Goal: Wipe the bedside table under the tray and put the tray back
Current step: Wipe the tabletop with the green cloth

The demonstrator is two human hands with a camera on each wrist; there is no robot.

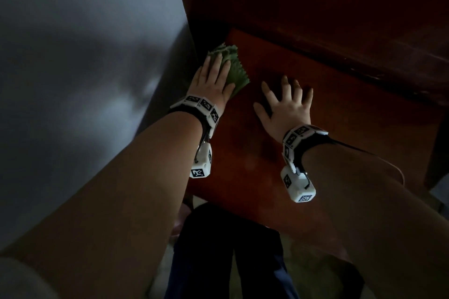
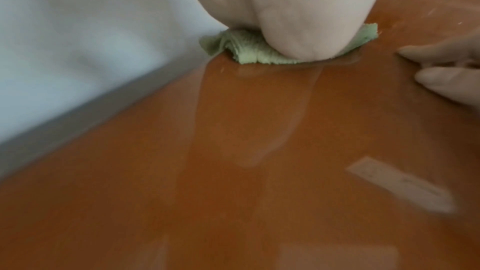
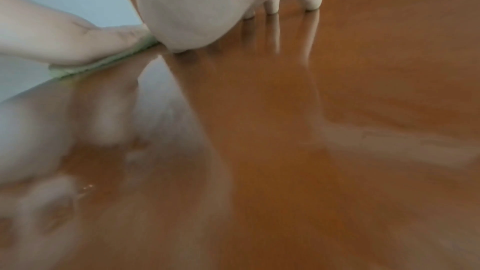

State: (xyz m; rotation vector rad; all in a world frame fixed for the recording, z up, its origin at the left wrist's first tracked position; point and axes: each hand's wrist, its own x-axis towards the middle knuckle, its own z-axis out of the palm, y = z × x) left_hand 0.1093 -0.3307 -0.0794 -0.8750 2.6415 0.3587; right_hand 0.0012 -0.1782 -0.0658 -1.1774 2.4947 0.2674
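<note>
A green cloth (image 1: 228,65) lies at the far left corner of the glossy red-brown bedside table (image 1: 328,109). My left hand (image 1: 213,73) presses flat on the cloth with straight fingers; the left wrist view shows the palm on the cloth (image 2: 246,52) at the table's left edge. My right hand (image 1: 284,102) rests spread on the bare table top to the right of the cloth, fingertips (image 3: 311,5) touching the wood. The cloth (image 3: 103,63) and my left hand (image 3: 72,40) appear at the left of the right wrist view. No tray is in view.
A grey-white wall (image 1: 85,68) runs along the table's left edge. A dark wooden headboard (image 1: 315,2) rises behind the table. My legs in dark trousers (image 1: 230,250) stand at the table's near edge. A pale rectangular reflection (image 2: 400,184) shows on the table (image 2: 233,171).
</note>
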